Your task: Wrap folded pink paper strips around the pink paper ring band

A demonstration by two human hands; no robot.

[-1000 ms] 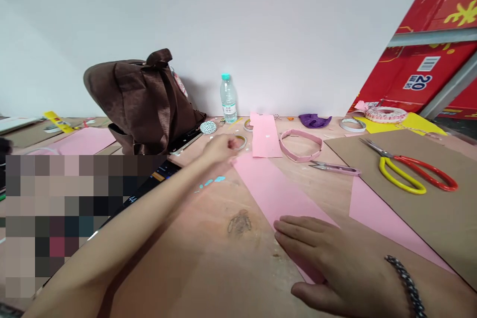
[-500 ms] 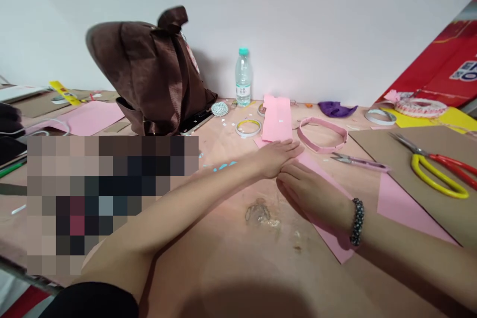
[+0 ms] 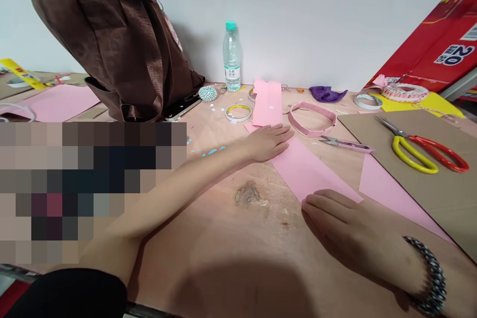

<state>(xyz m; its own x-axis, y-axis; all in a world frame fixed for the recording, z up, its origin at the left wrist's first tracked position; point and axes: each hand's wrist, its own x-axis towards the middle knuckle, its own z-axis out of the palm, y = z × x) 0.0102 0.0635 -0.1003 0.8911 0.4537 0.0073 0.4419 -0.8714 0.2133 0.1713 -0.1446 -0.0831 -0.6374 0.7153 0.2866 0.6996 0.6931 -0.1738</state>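
Note:
My left hand lies flat on the far end of a pink paper strip, fingers stretched out. At the strip's near end rests my right hand, its fingers extended side by side, covering that end of the paper; a dark beaded bracelet circles the wrist. Just beyond my left hand is another pink paper piece with a notched top edge. A pink band bent into a ring stands to its right. Small thread snips lie between the ring and the brown cardboard.
Scissors with yellow and red handles lie on the cardboard. More pink paper is partly under it. Tape rolls, a water bottle, purple cloth-like scrap and brown backpack line the back. A blurred patch hides the left.
My right hand has slid from beside my left hand toward me and to the right along the pink strip, uncovering its middle. My left hand stays at the far end. The view has shifted.

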